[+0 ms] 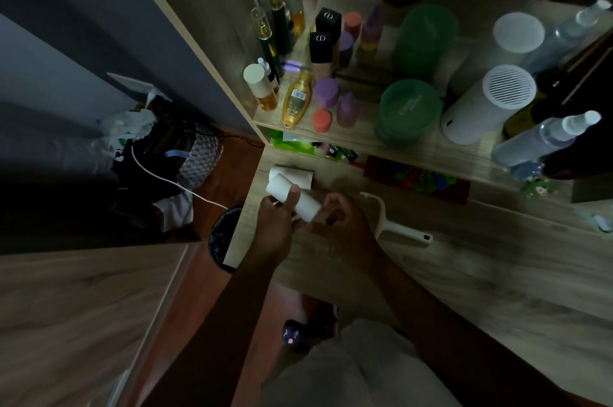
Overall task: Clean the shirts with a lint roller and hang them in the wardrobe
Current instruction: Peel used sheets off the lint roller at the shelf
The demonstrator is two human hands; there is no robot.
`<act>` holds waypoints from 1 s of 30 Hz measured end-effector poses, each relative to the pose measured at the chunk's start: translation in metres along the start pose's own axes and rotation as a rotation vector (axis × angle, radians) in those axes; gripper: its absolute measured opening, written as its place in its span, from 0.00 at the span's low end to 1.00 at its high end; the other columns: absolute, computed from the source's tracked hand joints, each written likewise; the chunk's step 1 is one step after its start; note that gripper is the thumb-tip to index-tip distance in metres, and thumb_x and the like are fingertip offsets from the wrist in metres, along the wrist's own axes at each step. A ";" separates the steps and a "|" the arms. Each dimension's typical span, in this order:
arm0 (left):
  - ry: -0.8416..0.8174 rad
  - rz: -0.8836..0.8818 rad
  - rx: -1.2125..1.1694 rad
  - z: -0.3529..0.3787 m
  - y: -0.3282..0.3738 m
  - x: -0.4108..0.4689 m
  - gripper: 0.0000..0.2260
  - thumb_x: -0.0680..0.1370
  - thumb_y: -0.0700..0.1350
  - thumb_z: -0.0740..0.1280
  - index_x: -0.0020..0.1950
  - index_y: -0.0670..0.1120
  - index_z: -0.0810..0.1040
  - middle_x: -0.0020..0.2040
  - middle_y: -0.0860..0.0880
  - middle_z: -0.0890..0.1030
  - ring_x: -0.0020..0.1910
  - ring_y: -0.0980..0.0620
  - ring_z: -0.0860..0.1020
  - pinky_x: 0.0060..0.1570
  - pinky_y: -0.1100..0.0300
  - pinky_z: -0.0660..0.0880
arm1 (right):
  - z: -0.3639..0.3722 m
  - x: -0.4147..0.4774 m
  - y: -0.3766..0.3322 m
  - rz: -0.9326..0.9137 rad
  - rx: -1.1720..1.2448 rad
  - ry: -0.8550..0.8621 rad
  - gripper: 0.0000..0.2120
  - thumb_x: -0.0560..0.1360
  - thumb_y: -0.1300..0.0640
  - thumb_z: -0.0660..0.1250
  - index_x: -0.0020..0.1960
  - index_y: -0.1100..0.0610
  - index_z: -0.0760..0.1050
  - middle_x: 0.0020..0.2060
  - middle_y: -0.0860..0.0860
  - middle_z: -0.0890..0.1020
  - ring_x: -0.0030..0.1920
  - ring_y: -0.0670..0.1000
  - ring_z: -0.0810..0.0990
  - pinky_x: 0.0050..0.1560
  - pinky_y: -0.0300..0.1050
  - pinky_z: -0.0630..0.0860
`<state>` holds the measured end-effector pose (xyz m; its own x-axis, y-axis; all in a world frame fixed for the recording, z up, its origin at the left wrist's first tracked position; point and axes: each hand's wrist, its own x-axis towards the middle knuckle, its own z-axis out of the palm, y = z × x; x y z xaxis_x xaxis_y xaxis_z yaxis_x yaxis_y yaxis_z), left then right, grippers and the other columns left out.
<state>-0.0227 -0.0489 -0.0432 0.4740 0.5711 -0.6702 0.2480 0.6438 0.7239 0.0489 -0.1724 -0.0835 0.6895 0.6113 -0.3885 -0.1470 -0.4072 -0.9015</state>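
Note:
My left hand [277, 224] grips a white lint roll refill [293, 197] above the left end of the wooden dressing table [464, 274]. My right hand [345, 217] pinches at the roll's right end, where a thin strip of its sheet sticks out. The white lint roller handle [399, 227], without a roll on it, lies on the table just right of my hands. A second pale roll or wrapper [298, 176] lies on the table behind the one I hold. No shirt shows in this view.
A shelf above holds several bottles [295, 98], two green jars [409, 109], a white cylinder [487, 104] and a spray bottle [544, 138]. A bin with a dark liner [222, 235] stands left of the table. A heap of clothes and a white cable [172, 181] lie further left.

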 end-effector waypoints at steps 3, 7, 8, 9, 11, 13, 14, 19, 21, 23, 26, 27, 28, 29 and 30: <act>-0.012 0.012 -0.024 -0.001 0.000 0.001 0.20 0.80 0.45 0.67 0.64 0.30 0.72 0.55 0.33 0.80 0.55 0.36 0.81 0.41 0.56 0.82 | -0.001 0.005 0.001 -0.002 -0.028 -0.034 0.17 0.66 0.56 0.80 0.47 0.57 0.74 0.40 0.42 0.77 0.37 0.42 0.74 0.38 0.36 0.70; -0.002 0.014 -0.033 0.001 0.003 0.001 0.20 0.80 0.44 0.67 0.64 0.30 0.72 0.54 0.35 0.80 0.52 0.40 0.82 0.39 0.56 0.82 | 0.000 0.004 -0.002 -0.055 -0.023 -0.007 0.19 0.67 0.55 0.78 0.51 0.61 0.74 0.42 0.43 0.77 0.39 0.33 0.75 0.39 0.27 0.70; 0.007 0.015 -0.031 0.001 0.003 0.002 0.20 0.80 0.44 0.67 0.65 0.30 0.71 0.55 0.34 0.80 0.51 0.41 0.82 0.38 0.56 0.82 | 0.001 0.003 -0.004 -0.070 -0.023 0.009 0.21 0.67 0.53 0.78 0.52 0.62 0.74 0.43 0.43 0.76 0.40 0.32 0.75 0.39 0.26 0.70; 0.017 0.013 -0.027 0.001 0.003 0.002 0.20 0.80 0.44 0.67 0.65 0.31 0.71 0.55 0.34 0.80 0.51 0.41 0.82 0.38 0.56 0.82 | 0.001 0.002 -0.004 -0.090 -0.025 0.025 0.22 0.66 0.51 0.77 0.53 0.62 0.74 0.43 0.42 0.76 0.41 0.31 0.75 0.40 0.27 0.70; 0.019 0.006 -0.021 0.001 0.002 0.002 0.20 0.80 0.44 0.68 0.65 0.31 0.71 0.59 0.32 0.79 0.53 0.40 0.82 0.39 0.56 0.82 | 0.001 0.000 -0.006 -0.107 -0.039 0.043 0.21 0.67 0.51 0.77 0.52 0.60 0.74 0.44 0.40 0.76 0.43 0.31 0.75 0.41 0.27 0.70; 0.022 -0.005 -0.016 0.000 0.001 0.003 0.21 0.79 0.45 0.68 0.66 0.32 0.72 0.61 0.32 0.79 0.55 0.39 0.81 0.40 0.55 0.82 | 0.001 -0.001 -0.006 -0.109 -0.054 0.057 0.17 0.68 0.55 0.79 0.50 0.56 0.74 0.44 0.39 0.77 0.45 0.30 0.76 0.42 0.26 0.70; 0.028 -0.012 -0.011 0.000 0.000 0.003 0.21 0.79 0.46 0.68 0.65 0.33 0.72 0.61 0.32 0.79 0.56 0.39 0.82 0.40 0.55 0.82 | 0.001 -0.002 -0.008 -0.115 -0.054 0.066 0.17 0.68 0.55 0.79 0.50 0.55 0.74 0.44 0.39 0.77 0.45 0.30 0.76 0.42 0.26 0.71; 0.035 -0.043 0.010 0.001 0.000 0.004 0.21 0.79 0.48 0.69 0.65 0.34 0.74 0.60 0.34 0.80 0.59 0.37 0.81 0.40 0.55 0.82 | 0.000 -0.005 -0.012 -0.144 -0.045 0.113 0.18 0.66 0.51 0.78 0.50 0.51 0.74 0.45 0.43 0.79 0.45 0.41 0.78 0.44 0.42 0.77; 0.043 -0.056 0.009 0.001 0.001 0.005 0.21 0.79 0.48 0.69 0.65 0.35 0.74 0.60 0.34 0.80 0.58 0.38 0.81 0.41 0.55 0.83 | -0.001 -0.005 -0.014 -0.145 -0.054 0.118 0.18 0.66 0.51 0.79 0.50 0.51 0.74 0.45 0.41 0.78 0.45 0.38 0.78 0.43 0.39 0.76; 0.054 -0.071 0.012 0.002 0.001 0.005 0.22 0.79 0.49 0.69 0.65 0.35 0.74 0.60 0.35 0.81 0.57 0.39 0.82 0.41 0.54 0.83 | -0.001 -0.005 -0.016 -0.155 -0.063 0.126 0.18 0.66 0.53 0.80 0.50 0.51 0.75 0.44 0.39 0.78 0.45 0.36 0.77 0.42 0.36 0.76; 0.059 -0.082 0.011 0.003 0.002 0.004 0.22 0.78 0.49 0.70 0.65 0.34 0.74 0.59 0.34 0.81 0.57 0.39 0.82 0.42 0.52 0.84 | -0.004 -0.008 -0.020 -0.191 -0.069 0.140 0.16 0.66 0.50 0.78 0.48 0.53 0.75 0.43 0.37 0.77 0.46 0.32 0.77 0.43 0.26 0.73; 0.060 -0.082 0.011 0.004 0.002 0.004 0.21 0.78 0.48 0.70 0.64 0.34 0.74 0.58 0.34 0.81 0.57 0.39 0.82 0.43 0.51 0.84 | -0.005 -0.009 -0.022 -0.198 -0.077 0.148 0.16 0.66 0.47 0.75 0.48 0.52 0.75 0.43 0.37 0.77 0.46 0.32 0.77 0.45 0.26 0.72; 0.062 -0.084 0.011 0.005 0.002 0.003 0.21 0.78 0.48 0.70 0.64 0.34 0.75 0.58 0.34 0.81 0.57 0.39 0.82 0.45 0.49 0.84 | -0.006 -0.009 -0.023 -0.192 -0.077 0.159 0.17 0.66 0.44 0.73 0.49 0.52 0.76 0.43 0.38 0.78 0.46 0.34 0.78 0.47 0.27 0.73; 0.067 -0.088 0.008 0.006 0.002 0.003 0.20 0.78 0.47 0.70 0.63 0.34 0.75 0.57 0.34 0.81 0.56 0.39 0.82 0.48 0.47 0.83 | -0.006 -0.009 -0.022 -0.177 -0.074 0.166 0.18 0.67 0.41 0.71 0.49 0.52 0.76 0.44 0.39 0.78 0.47 0.36 0.79 0.49 0.32 0.75; 0.074 -0.096 0.002 0.006 0.002 0.003 0.20 0.78 0.47 0.71 0.62 0.34 0.76 0.57 0.34 0.82 0.56 0.39 0.83 0.50 0.45 0.82 | -0.007 -0.009 -0.021 -0.176 -0.072 0.171 0.20 0.67 0.39 0.69 0.50 0.53 0.77 0.44 0.41 0.79 0.47 0.39 0.79 0.50 0.38 0.77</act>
<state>-0.0156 -0.0495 -0.0426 0.3846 0.5426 -0.7468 0.2907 0.6967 0.6559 0.0507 -0.1736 -0.0595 0.8108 0.5557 -0.1836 0.0326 -0.3561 -0.9339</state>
